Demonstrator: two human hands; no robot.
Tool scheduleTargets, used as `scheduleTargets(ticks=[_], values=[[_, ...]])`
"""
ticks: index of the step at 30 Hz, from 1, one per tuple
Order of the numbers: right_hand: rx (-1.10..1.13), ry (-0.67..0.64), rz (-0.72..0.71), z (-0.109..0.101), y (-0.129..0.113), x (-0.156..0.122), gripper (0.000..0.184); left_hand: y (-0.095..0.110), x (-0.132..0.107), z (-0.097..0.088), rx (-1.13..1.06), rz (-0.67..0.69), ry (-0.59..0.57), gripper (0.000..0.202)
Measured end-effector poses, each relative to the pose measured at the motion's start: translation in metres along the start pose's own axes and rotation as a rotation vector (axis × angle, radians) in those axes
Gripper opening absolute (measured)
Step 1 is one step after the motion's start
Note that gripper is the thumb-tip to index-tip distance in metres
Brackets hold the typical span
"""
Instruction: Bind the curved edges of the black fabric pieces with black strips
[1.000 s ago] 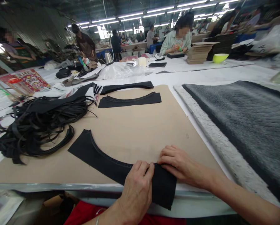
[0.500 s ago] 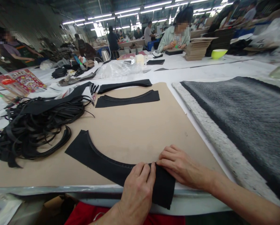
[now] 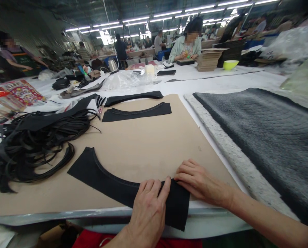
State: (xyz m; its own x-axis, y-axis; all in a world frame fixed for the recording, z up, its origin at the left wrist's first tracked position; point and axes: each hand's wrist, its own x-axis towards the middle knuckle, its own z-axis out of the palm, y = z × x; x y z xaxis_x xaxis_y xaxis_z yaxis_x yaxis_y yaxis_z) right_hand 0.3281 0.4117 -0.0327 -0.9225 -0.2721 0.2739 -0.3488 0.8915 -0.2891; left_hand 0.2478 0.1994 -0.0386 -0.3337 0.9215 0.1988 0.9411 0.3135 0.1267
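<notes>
A black curved fabric piece (image 3: 109, 182) lies at the front of the table, its right end hanging past the edge. Along its inner curve runs a narrow folded band with small marks. My left hand (image 3: 151, 206) rests on this piece, fingers laid over it and the index finger stretched toward the curved edge. Just right of it, my right hand (image 3: 200, 181) pinches the piece's upper edge; its fingertips are partly hidden. Farther back lie a similar curved piece (image 3: 138, 113) and another black piece (image 3: 133, 98).
Brown board (image 3: 143, 148) covers the tabletop under the pieces. At left sits a tangled heap of black strips (image 3: 40, 137). A dark grey textured sheet (image 3: 267, 127) lies on a pale slab (image 3: 215, 148) at right. Across the table a person (image 3: 186, 44) works beside stacked brown boards (image 3: 210, 59).
My left index finger has straightened and spread from the other fingers. My right hand stays at the edge. The whole view has shifted slightly.
</notes>
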Motion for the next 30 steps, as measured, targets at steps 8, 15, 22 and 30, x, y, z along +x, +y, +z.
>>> scheduleTargets(ticks=[8,15,22,30], values=[[-0.011,-0.01,0.002,-0.001,-0.001,-0.005,0.023,0.001,0.007,0.006,0.177,0.064,0.06,0.049],[0.0,0.015,0.024,-0.004,0.0,-0.014,0.025,-0.001,0.005,0.013,0.235,0.115,0.161,0.043],[0.046,0.085,0.114,-0.007,-0.009,-0.021,0.032,-0.003,0.009,0.016,0.23,0.229,0.147,0.041],[0.0,0.197,0.364,0.002,-0.032,-0.021,0.026,0.0,0.007,0.018,0.213,0.211,0.173,0.043]])
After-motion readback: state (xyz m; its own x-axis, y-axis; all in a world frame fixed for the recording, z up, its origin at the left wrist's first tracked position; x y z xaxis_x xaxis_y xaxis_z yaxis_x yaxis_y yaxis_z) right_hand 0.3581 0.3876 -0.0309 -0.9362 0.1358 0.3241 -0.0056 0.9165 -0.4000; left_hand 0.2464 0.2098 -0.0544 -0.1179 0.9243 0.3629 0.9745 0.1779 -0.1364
